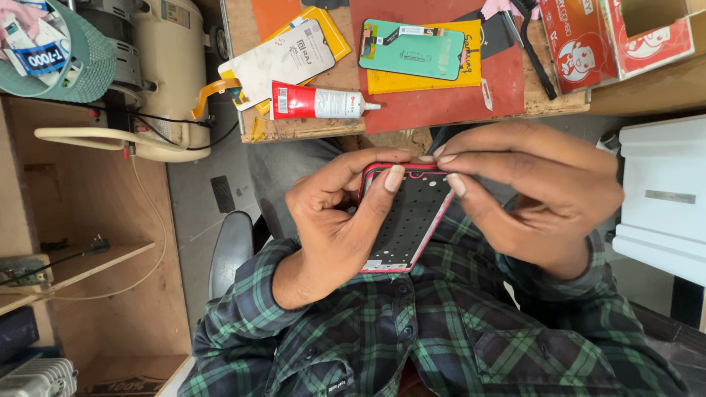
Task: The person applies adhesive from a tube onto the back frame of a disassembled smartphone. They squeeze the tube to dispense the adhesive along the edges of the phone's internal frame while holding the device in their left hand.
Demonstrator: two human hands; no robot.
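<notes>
Wooden and worn, the bench (309, 126) is lying just beyond the phone frame (407, 220), carrying a red mat (507, 81). On that mat, beyond the phone frame, a green screen panel (413, 50) is resting on a yellow card (426, 79). Beside the mat, a red and white glue tube (318, 101) is lying near the bench edge, next to a white phone pouch (283, 57). Red cardboard boxes (614, 37) are sitting at the far corner of the bench; what they hold cannot be told. A cream machine (165, 66) is standing off to the side of the bench, over a grey floor (198, 213). The left hand (334, 220) is gripping the phone frame, thumb pressing across its black back. The right hand (537, 191) is pinching the frame's top edge with its fingertips, above a green checked shirt (441, 331).
</notes>
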